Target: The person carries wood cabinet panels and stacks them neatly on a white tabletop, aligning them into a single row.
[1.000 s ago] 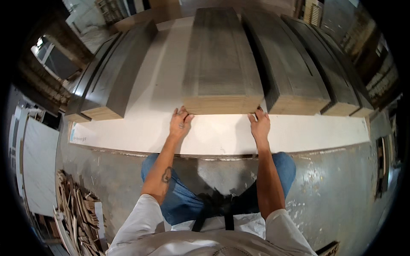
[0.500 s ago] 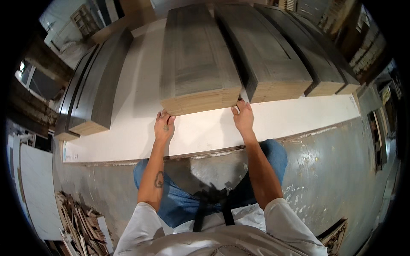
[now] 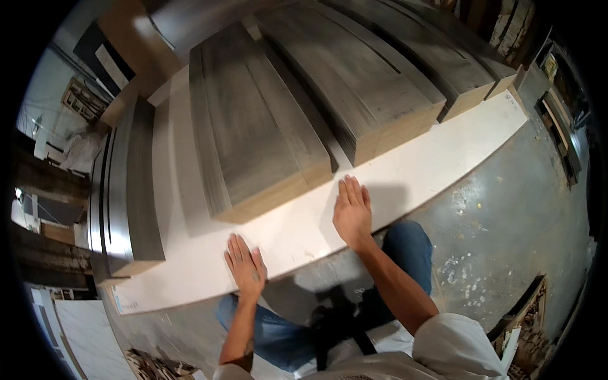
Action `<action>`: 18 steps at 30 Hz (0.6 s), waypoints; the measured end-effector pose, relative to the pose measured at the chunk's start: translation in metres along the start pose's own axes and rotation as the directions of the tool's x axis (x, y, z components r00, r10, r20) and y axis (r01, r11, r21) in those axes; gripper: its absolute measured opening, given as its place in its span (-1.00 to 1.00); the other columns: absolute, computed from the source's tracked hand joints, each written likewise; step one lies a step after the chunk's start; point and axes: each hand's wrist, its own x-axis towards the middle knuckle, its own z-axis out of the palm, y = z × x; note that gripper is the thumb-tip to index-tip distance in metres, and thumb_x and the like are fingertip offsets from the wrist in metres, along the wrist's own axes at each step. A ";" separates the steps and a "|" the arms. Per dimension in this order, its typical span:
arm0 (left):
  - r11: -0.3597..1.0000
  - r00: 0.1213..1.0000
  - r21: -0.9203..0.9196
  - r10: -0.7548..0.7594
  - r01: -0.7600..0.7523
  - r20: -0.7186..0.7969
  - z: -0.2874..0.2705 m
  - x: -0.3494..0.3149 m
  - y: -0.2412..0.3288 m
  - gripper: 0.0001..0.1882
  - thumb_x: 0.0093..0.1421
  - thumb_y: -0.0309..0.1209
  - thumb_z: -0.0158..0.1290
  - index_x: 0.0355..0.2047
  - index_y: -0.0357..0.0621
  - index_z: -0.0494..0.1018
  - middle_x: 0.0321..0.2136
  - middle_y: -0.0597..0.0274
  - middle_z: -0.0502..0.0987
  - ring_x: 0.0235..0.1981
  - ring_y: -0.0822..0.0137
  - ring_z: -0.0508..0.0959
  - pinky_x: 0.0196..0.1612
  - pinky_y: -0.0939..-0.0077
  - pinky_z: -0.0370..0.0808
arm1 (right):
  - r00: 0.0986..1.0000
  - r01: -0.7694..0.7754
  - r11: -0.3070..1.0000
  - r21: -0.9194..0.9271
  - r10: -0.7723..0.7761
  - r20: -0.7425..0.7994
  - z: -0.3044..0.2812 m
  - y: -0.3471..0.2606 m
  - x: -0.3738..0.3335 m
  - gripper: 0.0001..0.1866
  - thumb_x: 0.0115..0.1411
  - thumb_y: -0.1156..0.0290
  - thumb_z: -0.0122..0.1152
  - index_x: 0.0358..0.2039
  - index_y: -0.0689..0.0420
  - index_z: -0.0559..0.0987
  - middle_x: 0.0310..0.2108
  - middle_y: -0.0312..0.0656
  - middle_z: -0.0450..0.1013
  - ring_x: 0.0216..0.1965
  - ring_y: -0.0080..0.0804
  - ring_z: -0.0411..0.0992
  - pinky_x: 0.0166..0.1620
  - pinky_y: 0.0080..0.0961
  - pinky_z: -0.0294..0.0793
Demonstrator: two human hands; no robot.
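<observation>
Nothing can be read clearly. On the white board (image 3: pixel 294 246), a small blue patch (image 3: pixel 118 302) sits at the left corner, with a short line of dark writing (image 3: pixel 129 305) just beside it, too small to make out. Faint marks (image 3: pixel 510 99) near the board's right end are equally illegible.

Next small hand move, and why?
Perhaps ease the left hand and right hand forward to the nearest grey stack: both are open and empty, the left just short of its pale end, the right by its near right corner.
</observation>
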 end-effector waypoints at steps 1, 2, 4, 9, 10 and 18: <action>1.000 1.000 -0.006 -0.008 0.008 0.006 0.002 0.000 0.004 -0.38 0.34 -0.23 -0.22 0.27 -0.44 0.04 0.30 -0.23 0.05 0.34 -0.12 0.01 0.34 -0.06 -0.17 | 0.999 -0.034 0.999 0.002 0.034 0.020 -0.006 0.001 0.001 -0.54 0.27 0.39 -0.08 0.14 0.32 0.36 0.23 0.06 0.23 0.29 -0.09 0.14 0.33 -0.16 -0.03; 1.000 1.000 -0.015 -0.014 0.014 0.015 0.003 0.002 0.008 -0.38 0.33 -0.23 -0.21 0.27 -0.43 0.04 0.30 -0.22 0.05 0.34 -0.12 0.00 0.34 -0.07 -0.18 | 0.997 -0.069 0.998 -0.001 0.069 0.042 -0.009 0.002 0.002 -0.53 0.27 0.38 -0.07 0.16 0.31 0.35 0.24 0.07 0.21 0.29 -0.06 0.13 0.33 -0.14 -0.04; 0.998 0.997 -0.004 -0.060 0.060 0.058 0.002 0.004 0.014 -0.37 0.33 -0.24 -0.21 0.28 -0.42 0.03 0.31 -0.21 0.03 0.35 -0.11 -0.01 0.34 -0.07 -0.20 | 0.996 -0.056 0.998 -0.019 0.057 0.062 -0.008 0.006 0.003 -0.50 0.27 0.36 -0.07 0.19 0.31 0.31 0.27 0.08 0.16 0.32 -0.04 0.09 0.34 -0.09 -0.07; 0.991 0.982 0.045 -0.131 0.126 0.135 0.001 0.000 0.004 -0.32 0.28 -0.20 -0.16 0.25 -0.50 0.04 0.25 -0.44 0.02 0.32 -0.31 -0.03 0.31 -0.24 -0.24 | 0.956 -0.069 0.994 -0.083 0.090 0.278 -0.016 -0.013 0.019 -0.45 0.25 0.34 -0.08 0.20 0.36 0.23 0.31 0.16 0.05 0.37 0.05 -0.06 0.35 0.01 -0.25; 0.990 0.978 0.059 -0.135 0.127 0.158 0.007 -0.010 -0.005 -0.39 0.29 -0.19 -0.15 0.16 -0.51 0.15 0.24 -0.47 0.02 0.31 -0.34 -0.03 0.30 -0.30 -0.24 | 0.932 -0.073 0.993 -0.088 0.100 0.348 -0.017 -0.019 0.021 -0.41 0.26 0.32 -0.10 0.26 0.32 0.17 0.33 0.13 0.01 0.39 0.02 -0.12 0.35 0.01 -0.28; 0.990 0.989 -0.067 -0.114 0.121 0.094 -0.012 0.022 -0.008 -0.32 0.32 -0.08 -0.24 0.21 -0.49 0.17 0.26 -0.34 0.11 0.32 -0.16 0.09 0.28 -0.24 0.01 | 0.952 0.089 0.959 -0.271 -0.002 0.306 0.021 0.033 -0.023 -0.41 0.31 0.17 -0.19 0.25 0.27 0.19 0.28 0.16 0.10 0.32 0.16 -0.04 0.34 0.07 -0.22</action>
